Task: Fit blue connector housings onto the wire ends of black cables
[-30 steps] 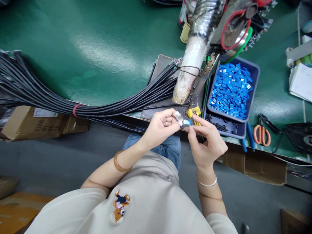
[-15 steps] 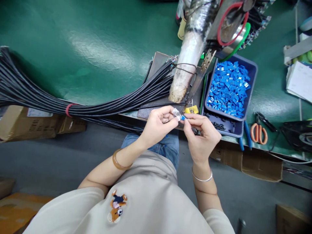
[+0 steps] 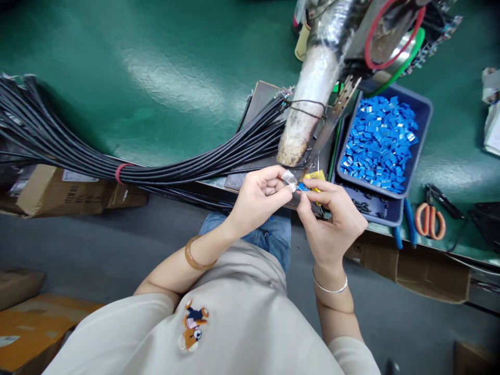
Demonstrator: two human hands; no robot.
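Note:
In front of my body, my left hand is closed in a pinch on a small whitish, silvery piece, whose kind I cannot make out. Right beside it, my right hand pinches a small blue connector between thumb and fingers. The two pieces meet or nearly touch; the fingers partly cover where they come together. Behind the right fingertips lies a yellow object. Just above the hands hangs the lower end of a foil-wrapped pipe, with a narrow metal strip alongside.
Black cables, bundled with a red tie, stretch left over the green table. A bin of blue connectors stands right, above a tray of small black parts. Orange-handled scissors and blue-handled pliers lie beyond.
The view has shifted a little, so the bench appears moved to the right. Both hands keep their pinches, and the blue connector stays against or close to the whitish piece.

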